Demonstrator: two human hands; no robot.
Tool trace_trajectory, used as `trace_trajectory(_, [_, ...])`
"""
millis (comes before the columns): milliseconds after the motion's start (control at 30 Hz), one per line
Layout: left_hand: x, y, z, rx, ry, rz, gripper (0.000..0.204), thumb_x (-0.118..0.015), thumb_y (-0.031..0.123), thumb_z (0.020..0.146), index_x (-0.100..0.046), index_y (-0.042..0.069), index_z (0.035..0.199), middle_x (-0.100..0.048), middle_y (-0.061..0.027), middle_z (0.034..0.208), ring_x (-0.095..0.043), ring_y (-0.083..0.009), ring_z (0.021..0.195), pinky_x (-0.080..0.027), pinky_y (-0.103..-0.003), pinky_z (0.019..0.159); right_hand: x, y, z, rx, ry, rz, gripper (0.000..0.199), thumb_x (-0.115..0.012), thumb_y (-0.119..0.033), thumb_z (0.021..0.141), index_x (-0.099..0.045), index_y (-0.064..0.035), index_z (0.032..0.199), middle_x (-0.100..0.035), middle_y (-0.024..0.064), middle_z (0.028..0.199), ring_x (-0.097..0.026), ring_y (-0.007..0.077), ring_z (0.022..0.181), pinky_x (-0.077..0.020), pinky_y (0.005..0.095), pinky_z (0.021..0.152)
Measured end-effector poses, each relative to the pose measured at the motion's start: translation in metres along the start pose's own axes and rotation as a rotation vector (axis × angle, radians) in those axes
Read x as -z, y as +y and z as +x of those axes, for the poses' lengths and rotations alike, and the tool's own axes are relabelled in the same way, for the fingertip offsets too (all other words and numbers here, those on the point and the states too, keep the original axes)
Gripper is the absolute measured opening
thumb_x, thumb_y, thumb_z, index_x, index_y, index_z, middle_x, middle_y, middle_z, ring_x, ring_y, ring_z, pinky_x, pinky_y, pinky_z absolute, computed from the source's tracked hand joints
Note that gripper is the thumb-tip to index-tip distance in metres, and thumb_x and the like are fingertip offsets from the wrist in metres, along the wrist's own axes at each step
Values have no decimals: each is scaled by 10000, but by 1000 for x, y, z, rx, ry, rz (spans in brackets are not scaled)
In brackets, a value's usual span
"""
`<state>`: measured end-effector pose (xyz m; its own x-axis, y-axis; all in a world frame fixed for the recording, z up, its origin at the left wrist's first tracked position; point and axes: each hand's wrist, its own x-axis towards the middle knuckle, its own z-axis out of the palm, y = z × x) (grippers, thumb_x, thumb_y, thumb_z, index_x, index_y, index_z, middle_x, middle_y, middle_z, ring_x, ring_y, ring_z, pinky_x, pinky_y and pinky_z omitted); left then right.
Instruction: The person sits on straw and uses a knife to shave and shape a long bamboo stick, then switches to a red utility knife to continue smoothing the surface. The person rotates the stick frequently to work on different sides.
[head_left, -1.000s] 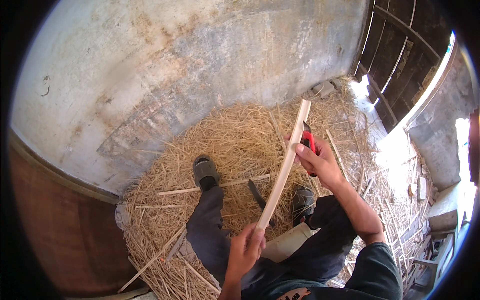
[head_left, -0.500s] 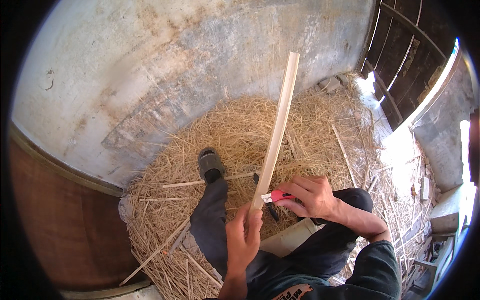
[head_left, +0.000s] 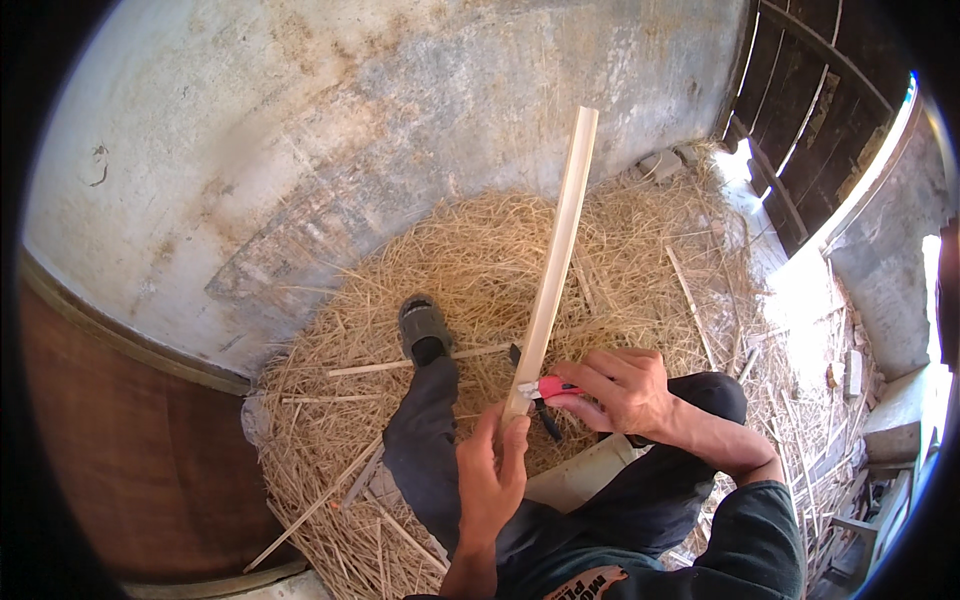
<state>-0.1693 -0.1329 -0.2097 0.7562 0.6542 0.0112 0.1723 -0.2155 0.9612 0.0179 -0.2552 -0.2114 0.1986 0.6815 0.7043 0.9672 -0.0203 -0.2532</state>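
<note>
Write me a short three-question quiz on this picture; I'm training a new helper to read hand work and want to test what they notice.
1. True or false: the left hand holds the lower end of the pale wooden strip.
2. Which tool is in the right hand?
A. a hammer
B. a red-handled knife
C. a saw
3. Fill in: the floor around the person's shoe is covered with ____.

Key
1. True; the strip rises from that grip toward the grey wall.
2. B; its blade end meets the strip just above the left hand.
3. Straw, with loose thin sticks lying in it.
</note>
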Motion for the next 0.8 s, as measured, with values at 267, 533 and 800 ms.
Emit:
trace_trajectory(267, [8, 1, -10, 47, -13, -16, 248, -621, 188, 1095, -704, -16, 1210, -599, -15, 714, -493, -50, 606, -393, -269, 540, 4, 1, 7, -41, -14, -19, 297, -862, -351, 865, -781, -127, 1043, -610, -8, 720, -649, 170, 565, -502, 326, 485])
trace_trajectory(533, [11, -7, -33, 142, -29, -30, 272, -596, 208, 1102, -724, -5, 1212, -522, 48, 705, -410, -18, 618, -308, -232, 546, 11, 30, 19, -198, 41, -46, 228, -834, -302, 910, -797, -128, 1052, -690, 33, 758, -665, 216, 574, -516, 357, 495])
trace_trajectory(800, [22, -20, -69, 275, -142, -6, 257, -588, 195, 1098, -735, 6, 1193, -537, 51, 697, -449, -14, 615, -330, -232, 544, 27, 86, 30, -323, 190, -183, 245, -788, -266, 974, -826, -67, 1112, -790, 114, 828, -720, 197, 626, -562, 345, 565])
